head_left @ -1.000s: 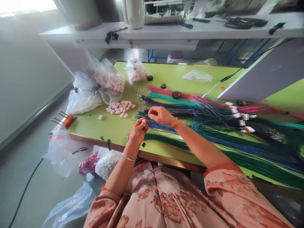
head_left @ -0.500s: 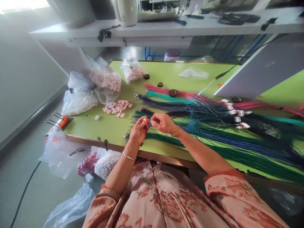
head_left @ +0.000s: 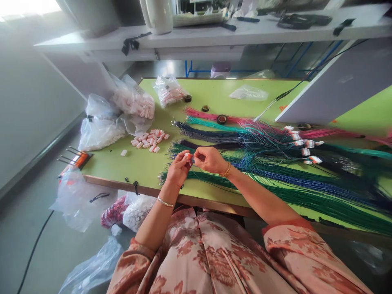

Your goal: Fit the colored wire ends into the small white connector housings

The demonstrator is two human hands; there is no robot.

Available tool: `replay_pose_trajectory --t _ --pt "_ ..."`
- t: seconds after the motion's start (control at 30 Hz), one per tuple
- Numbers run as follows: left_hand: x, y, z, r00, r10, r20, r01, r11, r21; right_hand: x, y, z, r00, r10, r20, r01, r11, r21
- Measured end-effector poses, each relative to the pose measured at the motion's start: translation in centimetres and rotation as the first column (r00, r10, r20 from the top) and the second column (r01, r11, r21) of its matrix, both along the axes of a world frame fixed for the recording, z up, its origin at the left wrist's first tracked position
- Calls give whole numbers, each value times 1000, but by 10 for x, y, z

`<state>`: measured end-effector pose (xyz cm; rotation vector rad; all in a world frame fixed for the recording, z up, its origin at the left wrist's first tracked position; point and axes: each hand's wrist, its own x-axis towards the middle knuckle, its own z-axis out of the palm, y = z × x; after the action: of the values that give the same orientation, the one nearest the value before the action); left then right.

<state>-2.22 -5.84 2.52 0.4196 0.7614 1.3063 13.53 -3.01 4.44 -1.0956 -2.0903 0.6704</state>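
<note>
My left hand (head_left: pixel 177 169) pinches a small white-and-red connector (head_left: pixel 187 155) above the near edge of the green table (head_left: pixel 143 163). My right hand (head_left: pixel 210 159) is closed right beside it, fingertips meeting the connector, pinching what looks like a thin wire; the wire itself is too fine to make out. Under both hands lie bundles of coloured wires (head_left: pixel 275 163) in pink, teal, blue, dark and green, fanned across the table to the right. A loose pile of small connectors (head_left: pixel 150 140) lies to the left of the hands.
Plastic bags of connectors (head_left: pixel 134 104) sit at the table's left and far side. Small tape rolls (head_left: pixel 221 119) lie among the wires. A white shelf (head_left: pixel 214 38) overhangs the table. More bags (head_left: pixel 82 200) hang and lie off the left edge near an orange tool (head_left: pixel 76 159).
My right hand came down from above the wires to meet my left hand at the connector. Over the last half second both hands have stayed together.
</note>
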Motion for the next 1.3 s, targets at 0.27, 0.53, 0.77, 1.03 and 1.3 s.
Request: replay_pose_trajectory --t 0.27,0.53,0.77,1.03,1.3 --pt "-2 1 -5 997 27 -79 -26 1000 8 -2 -2 5 995 -36 96 21 988 153" --pt "7 -4 -7 977 81 -198 -77 997 28 -2 1 -10 998 47 42 -51 994 101" --pt "7 0 -1 975 70 -210 -67 998 20 0 2 -11 998 56 42 -59 995 78" --pt "8 -3 -3 966 45 -253 -48 999 -6 6 12 -9 989 104 103 -107 994 20" --pt "-2 3 -8 974 45 -222 -52 998 -25 -27 115 -14 945 -37 326 23 999 47"
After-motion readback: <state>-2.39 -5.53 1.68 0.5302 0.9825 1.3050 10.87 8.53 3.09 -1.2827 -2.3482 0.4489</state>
